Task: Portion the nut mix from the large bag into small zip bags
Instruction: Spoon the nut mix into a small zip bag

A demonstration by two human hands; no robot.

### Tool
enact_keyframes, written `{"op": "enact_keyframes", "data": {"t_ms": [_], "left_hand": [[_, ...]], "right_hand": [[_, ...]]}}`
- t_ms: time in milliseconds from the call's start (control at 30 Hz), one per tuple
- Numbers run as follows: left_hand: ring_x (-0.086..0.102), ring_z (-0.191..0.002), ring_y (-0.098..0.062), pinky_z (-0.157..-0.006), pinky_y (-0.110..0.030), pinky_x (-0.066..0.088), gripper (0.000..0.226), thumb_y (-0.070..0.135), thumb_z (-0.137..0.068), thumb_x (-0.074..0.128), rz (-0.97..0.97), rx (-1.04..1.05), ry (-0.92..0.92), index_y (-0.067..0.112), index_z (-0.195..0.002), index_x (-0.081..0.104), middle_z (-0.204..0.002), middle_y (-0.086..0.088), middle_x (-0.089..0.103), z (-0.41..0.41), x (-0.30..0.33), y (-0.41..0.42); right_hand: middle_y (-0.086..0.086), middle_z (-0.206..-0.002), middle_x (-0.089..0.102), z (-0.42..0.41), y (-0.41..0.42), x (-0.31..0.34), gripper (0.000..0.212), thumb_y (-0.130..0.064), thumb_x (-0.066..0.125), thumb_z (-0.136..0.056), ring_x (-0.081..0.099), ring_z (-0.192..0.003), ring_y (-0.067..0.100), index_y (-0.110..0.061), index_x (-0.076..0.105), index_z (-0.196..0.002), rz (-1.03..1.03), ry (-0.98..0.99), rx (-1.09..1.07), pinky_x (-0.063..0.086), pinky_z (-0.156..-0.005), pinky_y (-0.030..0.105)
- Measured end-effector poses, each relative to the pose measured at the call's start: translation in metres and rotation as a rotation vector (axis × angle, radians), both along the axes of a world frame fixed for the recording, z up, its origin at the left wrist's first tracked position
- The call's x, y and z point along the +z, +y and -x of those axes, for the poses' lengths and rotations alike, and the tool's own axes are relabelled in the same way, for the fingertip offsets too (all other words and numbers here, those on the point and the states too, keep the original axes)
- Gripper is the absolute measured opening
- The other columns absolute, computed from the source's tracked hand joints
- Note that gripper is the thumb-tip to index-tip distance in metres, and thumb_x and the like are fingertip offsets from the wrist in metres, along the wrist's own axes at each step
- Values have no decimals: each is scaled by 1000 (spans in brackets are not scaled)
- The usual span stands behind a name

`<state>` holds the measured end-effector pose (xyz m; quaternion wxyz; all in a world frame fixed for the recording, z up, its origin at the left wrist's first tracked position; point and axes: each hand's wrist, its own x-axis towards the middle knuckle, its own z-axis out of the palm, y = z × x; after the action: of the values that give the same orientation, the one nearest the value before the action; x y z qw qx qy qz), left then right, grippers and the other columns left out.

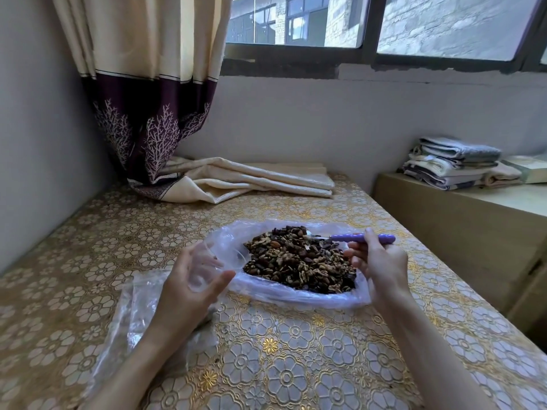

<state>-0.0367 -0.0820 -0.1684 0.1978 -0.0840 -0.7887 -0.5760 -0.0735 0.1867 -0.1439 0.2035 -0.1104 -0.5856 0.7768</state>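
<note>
Nut mix (pixel 302 261) lies heaped in the large bag (pixel 284 294), spread open at centre frame on the surface (pixel 296 350). The right hand (pixel 379 261) grips a spoon (pixel 355 238), its bowl in the nuts; the left hand (pixel 192 279) holds a small zip bag (pixel 207 261) open alongside. Scooping seems underway; next, a steady lift to that mouth. More bags (pixel 133 315) lie lower left, a curtain (pixel 236 179) behind.

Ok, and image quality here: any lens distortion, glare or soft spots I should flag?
Head view: wide-angle bending curves the window frame and table edges; daylight from the window, soft shadows; the small zip bag in the left hand is hard to read, clear plastic; the spoon and nut mix are sharp.
</note>
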Motion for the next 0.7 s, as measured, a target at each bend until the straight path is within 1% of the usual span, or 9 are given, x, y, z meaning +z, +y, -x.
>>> {"op": "enact_keyframes", "data": {"t_ms": [100, 233, 333, 467, 533, 567, 633, 667, 700], "left_hand": [[65, -69, -8, -50, -24, 54, 98, 83, -46, 61, 21, 9, 2, 24, -123, 44, -91, 0, 64, 0, 1, 0], [65, -71, -10, -52, -28, 56, 97, 84, -46, 60, 33, 2, -2, 26, -123, 44, -92, 1, 63, 1, 0, 0], [64, -73, -7, -52, -25, 55, 95, 85, -47, 58, 45, 4, -12, 29, -122, 43, -93, 4, 62, 1, 0, 0], [65, -72, -4, -52, -23, 54, 89, 83, -46, 60, 20, 2, -28, 32, -118, 44, -95, 7, 62, 2, -2, -1], [66, -71, -8, -53, -26, 55, 87, 80, -47, 64, -25, -14, -48, 29, -116, 48, -92, 7, 65, 3, -4, -2], [66, -70, -10, -54, -27, 56, 79, 75, -51, 67, -53, -23, -50, 29, -113, 50, -90, 7, 67, 3, -5, -2], [66, -70, -13, -54, -25, 55, 62, 59, -61, 71, -100, -26, -37, 26, -111, 51, -87, 9, 67, 4, -5, -2], [65, -67, -13, -53, -25, 54, 60, 52, -63, 71, -118, -20, -30, 23, -112, 52, -84, 8, 67, 4, -4, -2], [65, -63, -13, -51, -25, 54, 61, 51, -63, 71, -131, -13, -23, 22, -113, 52, -83, 6, 67, 4, -4, -2]], "right_hand": [[1, -50, 64, -6, -7, 9, 32, -21, 49, -97, 58, -47, 9, -3, 60, -72, 27, 58, 34, 46, -45, 14], [3, -53, 64, -18, -25, 21, 32, -20, 49, -96, 57, -47, 10, -2, 61, -73, 50, 116, 129, 45, -45, 15], [5, -56, 65, -28, -44, 27, 31, -21, 50, -96, 58, -48, 11, -2, 62, -74, 37, 137, 222, 44, -44, 15], [20, -76, 69, -42, -69, 28, 33, -21, 49, -95, 60, -54, 14, 7, 64, -87, -109, 222, 374, 45, -45, 19], [22, -77, 69, -48, -79, 27, 35, -25, 51, -92, 61, -54, 15, 6, 65, -86, -208, 284, 433, 45, -45, 21], [18, -75, 70, -51, -84, 27, 32, -27, 52, -89, 61, -55, 15, 2, 66, -85, -256, 312, 462, 46, -47, 21], [8, -78, 73, -53, -88, 27, 17, -18, 53, -90, 63, -60, 14, -6, 65, -88, -332, 355, 525, 48, -51, 21], [5, -82, 74, -53, -88, 27, 13, -11, 52, -92, 63, -62, 13, -6, 64, -91, -351, 364, 550, 48, -53, 21], [4, -85, 75, -51, -87, 27, 14, -7, 50, -93, 63, -64, 13, -6, 64, -93, -363, 368, 566, 48, -54, 21]]}}
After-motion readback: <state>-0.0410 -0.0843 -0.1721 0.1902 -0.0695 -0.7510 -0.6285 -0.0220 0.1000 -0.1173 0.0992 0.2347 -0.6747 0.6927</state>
